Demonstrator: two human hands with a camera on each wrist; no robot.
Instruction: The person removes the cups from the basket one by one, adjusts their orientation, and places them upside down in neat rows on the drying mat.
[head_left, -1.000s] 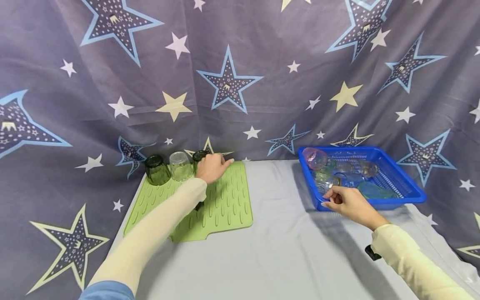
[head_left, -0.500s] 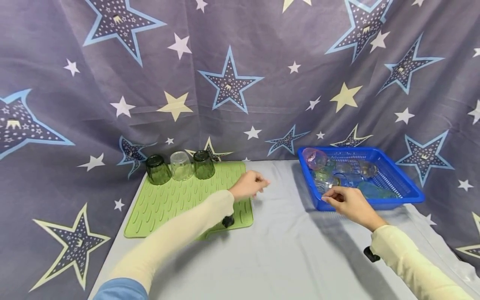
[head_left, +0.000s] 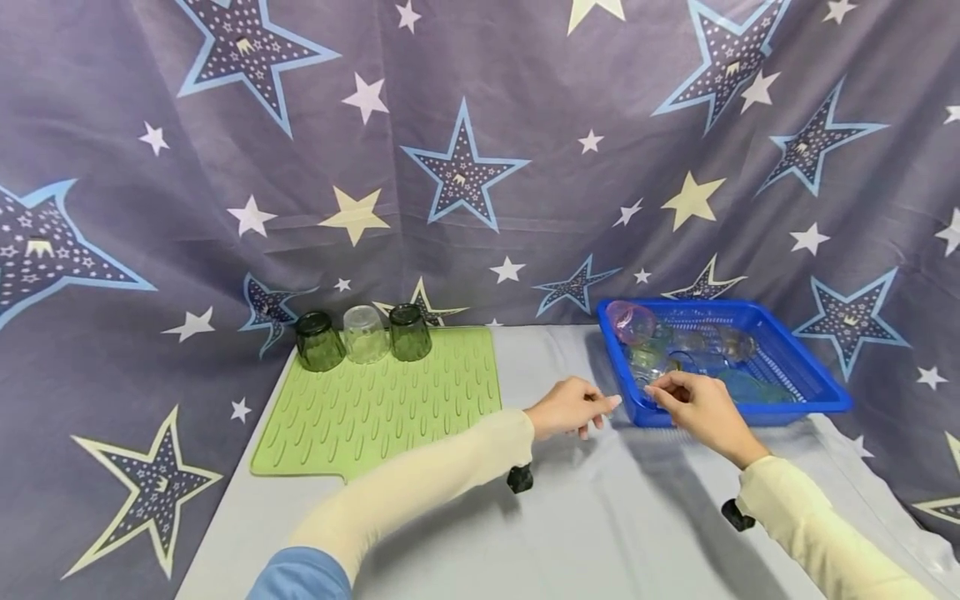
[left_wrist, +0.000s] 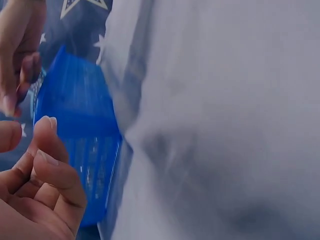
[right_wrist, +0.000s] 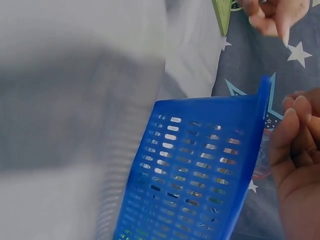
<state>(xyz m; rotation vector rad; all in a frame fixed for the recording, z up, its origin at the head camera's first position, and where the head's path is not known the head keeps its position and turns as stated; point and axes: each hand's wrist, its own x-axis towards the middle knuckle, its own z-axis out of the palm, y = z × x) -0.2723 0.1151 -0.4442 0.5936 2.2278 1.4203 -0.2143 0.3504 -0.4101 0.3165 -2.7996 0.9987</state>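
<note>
My left hand (head_left: 570,407) hovers over the white cloth just left of the blue basket (head_left: 780,414), fingers loosely bent with nothing in them. Over the basket's near left corner is my right hand (head_left: 697,408), its thumb and fingertips close together and no object showing between them in the right wrist view. Inside the basket lie several see-through glasses, among them a pink one (head_left: 630,322) at the back left corner. On the green drying mat (head_left: 375,408), two dark green tumblers (head_left: 319,343) (head_left: 409,333) and a clear tumbler (head_left: 366,336) stand upside down in a row.
A white cloth (head_left: 570,517) covers the table between mat and basket. Behind the table hangs a dark curtain (head_left: 480,242) printed with stars. The basket sits at the back right, the mat at the back left.
My left hand has left the rightmost dark green tumbler, which stands on the mat, and has travelled right across the mat to beside the basket. The right hand has stayed over the basket's corner.
</note>
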